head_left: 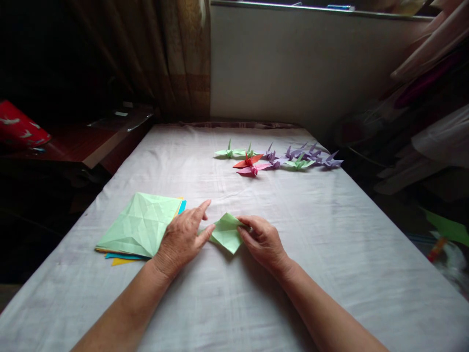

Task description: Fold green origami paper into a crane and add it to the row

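A small folded square of light green origami paper (pixel 227 232) lies at an angle between my hands, one corner toward me. My right hand (pixel 266 240) pinches its right corner between thumb and fingers. At the paper's left corner is the thumb of my left hand (pixel 186 231); whether it presses on the paper I cannot tell. The left fingers are stretched out and apart, pointing away from me over the cloth. Beside my left wrist lies a stack of paper sheets (pixel 141 222), with a creased pale green sheet on top and yellow and blue edges showing beneath.
Several folded paper cranes, among them a pink one (pixel 252 169), a green one (pixel 299 163) and a purple one (pixel 331 161), stand toward the back right of the white cloth (pixel 205 303). A dark wooden desk (pixel 91 146) adjoins at left. Hanging clothes (pixel 439 132) are at right.
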{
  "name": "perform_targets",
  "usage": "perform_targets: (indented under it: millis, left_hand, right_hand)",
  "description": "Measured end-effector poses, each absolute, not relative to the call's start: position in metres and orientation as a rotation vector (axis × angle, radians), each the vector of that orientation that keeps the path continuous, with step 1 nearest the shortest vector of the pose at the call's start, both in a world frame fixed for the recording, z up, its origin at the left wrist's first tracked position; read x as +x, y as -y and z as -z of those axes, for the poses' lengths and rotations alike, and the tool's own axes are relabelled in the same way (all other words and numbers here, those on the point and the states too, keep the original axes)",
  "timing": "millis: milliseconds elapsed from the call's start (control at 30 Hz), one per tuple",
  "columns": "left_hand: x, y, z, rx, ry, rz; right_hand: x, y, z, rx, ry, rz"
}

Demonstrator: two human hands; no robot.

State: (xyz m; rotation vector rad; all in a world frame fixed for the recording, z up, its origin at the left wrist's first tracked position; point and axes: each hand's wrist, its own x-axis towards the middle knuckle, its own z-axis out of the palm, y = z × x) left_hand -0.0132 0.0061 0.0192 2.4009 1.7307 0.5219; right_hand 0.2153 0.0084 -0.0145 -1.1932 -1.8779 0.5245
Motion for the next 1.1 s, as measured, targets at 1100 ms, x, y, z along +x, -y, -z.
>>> perform_targets:
  millis: [1100]
  left_hand:
    - [-0.022,-0.035,-0.062,1.942,-2.311,0.406]
  right_hand:
    - [0.231,-0.018,0.021,-1.256,1.947,-0.468]
